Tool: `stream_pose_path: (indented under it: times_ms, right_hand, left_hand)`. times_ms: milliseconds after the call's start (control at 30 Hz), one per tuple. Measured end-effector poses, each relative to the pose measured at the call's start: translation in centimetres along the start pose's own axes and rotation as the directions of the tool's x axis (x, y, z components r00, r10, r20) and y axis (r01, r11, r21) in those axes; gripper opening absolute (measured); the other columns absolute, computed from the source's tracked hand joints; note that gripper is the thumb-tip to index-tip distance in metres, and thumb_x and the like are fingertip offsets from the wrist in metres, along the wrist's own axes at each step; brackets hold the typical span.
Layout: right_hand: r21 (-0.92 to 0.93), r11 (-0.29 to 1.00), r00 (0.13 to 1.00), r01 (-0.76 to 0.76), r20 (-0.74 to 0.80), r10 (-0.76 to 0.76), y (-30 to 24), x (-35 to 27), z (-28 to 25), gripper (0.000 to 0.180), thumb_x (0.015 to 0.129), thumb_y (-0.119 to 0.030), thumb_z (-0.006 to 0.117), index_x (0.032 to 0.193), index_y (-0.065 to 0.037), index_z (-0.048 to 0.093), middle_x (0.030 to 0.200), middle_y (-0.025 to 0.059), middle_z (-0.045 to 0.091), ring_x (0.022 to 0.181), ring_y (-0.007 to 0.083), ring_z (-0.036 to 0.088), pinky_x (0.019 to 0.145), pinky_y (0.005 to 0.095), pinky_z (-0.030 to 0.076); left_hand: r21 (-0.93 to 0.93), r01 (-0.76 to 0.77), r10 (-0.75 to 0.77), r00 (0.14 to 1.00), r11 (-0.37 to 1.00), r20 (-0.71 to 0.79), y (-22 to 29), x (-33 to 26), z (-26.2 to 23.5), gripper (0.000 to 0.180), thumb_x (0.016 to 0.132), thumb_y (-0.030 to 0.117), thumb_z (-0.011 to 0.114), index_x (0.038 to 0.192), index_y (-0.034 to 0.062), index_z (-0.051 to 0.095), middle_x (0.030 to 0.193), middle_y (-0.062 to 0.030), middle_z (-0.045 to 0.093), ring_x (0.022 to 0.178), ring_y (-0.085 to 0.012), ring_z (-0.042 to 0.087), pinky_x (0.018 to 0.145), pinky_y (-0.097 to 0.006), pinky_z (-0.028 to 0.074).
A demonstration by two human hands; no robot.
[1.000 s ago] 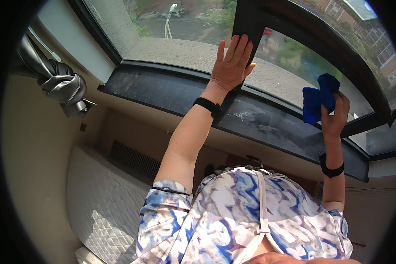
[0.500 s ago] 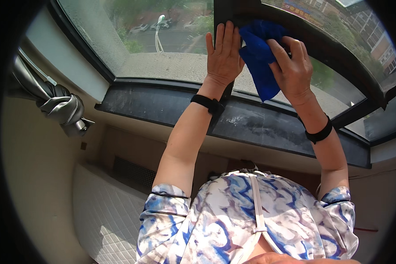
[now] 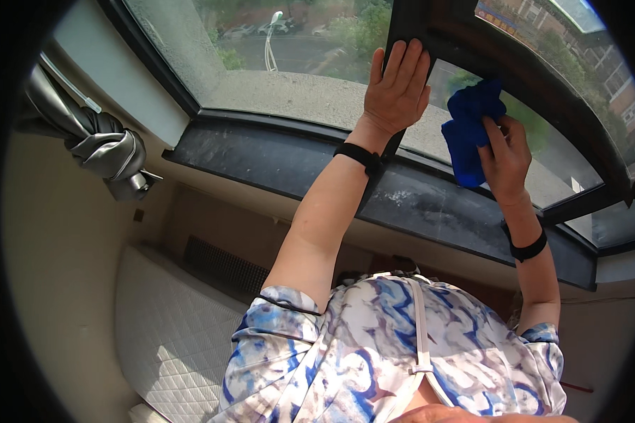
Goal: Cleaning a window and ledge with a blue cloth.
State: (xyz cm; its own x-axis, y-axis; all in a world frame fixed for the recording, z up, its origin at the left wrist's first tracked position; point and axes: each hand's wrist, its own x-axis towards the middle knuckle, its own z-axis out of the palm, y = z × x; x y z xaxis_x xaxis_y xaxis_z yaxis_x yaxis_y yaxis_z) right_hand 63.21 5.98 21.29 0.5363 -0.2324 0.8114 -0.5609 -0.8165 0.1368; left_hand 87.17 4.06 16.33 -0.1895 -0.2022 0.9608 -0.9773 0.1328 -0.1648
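A bunched blue cloth [image 3: 467, 141] is gripped in my right hand [image 3: 508, 158], held against or very near the right window pane [image 3: 557, 162]. The cloth hangs down to the left of my fingers. My left hand [image 3: 396, 88] lies flat with fingers stretched upward on the dark window post [image 3: 410, 42] between the panes. It holds nothing. Both wrists wear black bands.
A dark, scuffed window sill [image 3: 261, 144] runs below the panes. At the left hangs a knotted silver-grey curtain [image 3: 113, 151]. Below it stands a pale quilted mattress [image 3: 169, 317]. The left window pane [image 3: 296, 84] looks down on a ledge and a street.
My right hand has moved the cloth down and to the right, away from the post and my left hand. My left hand stays on the post. The whole view has shifted slightly.
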Motion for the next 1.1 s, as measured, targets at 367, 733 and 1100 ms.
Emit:
stream_pose_path:
  times_ms: [367, 733, 1100]
  right_hand:
    - [-0.006, 0.991, 0.988, -0.132, -0.078, 0.131, -2.8, 3.0, 6.5, 0.050, 0.060, -0.005, 0.074, 0.109, -0.009, 0.064, 0.097, 0.0100, 0.054, 0.082, 0.0248, 0.060, 0.067, 0.0346, 0.052]
    - [-0.089, 0.991, 0.991, -0.099, 0.077, 0.106, -3.9, -1.7, 10.0, 0.027, 0.063, -0.007, 0.069, 0.090, -0.009, 0.065, 0.089, 0.0079, 0.051, 0.085, 0.0257, 0.059, 0.066, 0.0345, 0.053]
    - [-0.100, 0.994, 0.981, -0.049, 0.184, 0.066, -0.2, -4.3, 6.1, 0.038, 0.060, -0.004, 0.071, 0.098, -0.007, 0.067, 0.089, 0.0093, 0.053, 0.083, 0.0265, 0.061, 0.069, 0.0352, 0.054]
  left_hand:
    - [-0.162, 0.023, -0.005, 0.994, 0.986, 0.113, -1.1, 1.3, -4.1, 0.053, 0.092, 0.037, 0.048, 0.135, 0.0070, 0.051, 0.147, -0.0102, 0.042, 0.139, -0.0255, 0.035, 0.117, -0.043, 0.017]
    - [-0.120, 0.064, -0.039, 0.979, 0.991, 0.202, -0.6, 0.4, -3.2, 0.065, 0.091, 0.052, 0.047, 0.138, 0.0060, 0.047, 0.151, -0.0127, 0.035, 0.143, -0.0277, 0.027, 0.117, -0.046, 0.014]
    - [0.085, 0.007, -0.024, 0.979, 0.996, 0.202, 0.2, -0.1, -1.8, 0.073, 0.089, 0.050, 0.053, 0.142, 0.0027, 0.037, 0.153, -0.0166, 0.029, 0.144, -0.0312, 0.022, 0.116, -0.049, 0.011]
